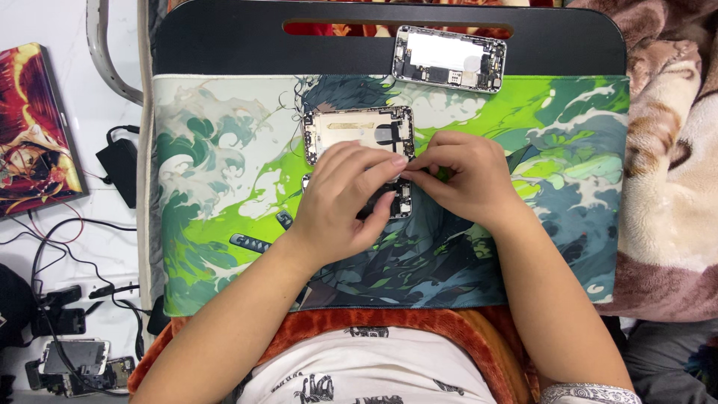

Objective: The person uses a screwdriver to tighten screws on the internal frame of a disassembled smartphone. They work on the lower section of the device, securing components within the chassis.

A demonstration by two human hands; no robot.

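Green printed mat (224,187), left hand (344,202) covering opened phone (400,202), right hand (467,179) pinching its edge

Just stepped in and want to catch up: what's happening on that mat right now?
A person is bent over a green illustrated mat, both hands on an opened phone chassis. The left hand covers most of it, while the right hand pinches at something small by its edge. A second open phone shell lies just above the hands, and a third rests on the black tray.
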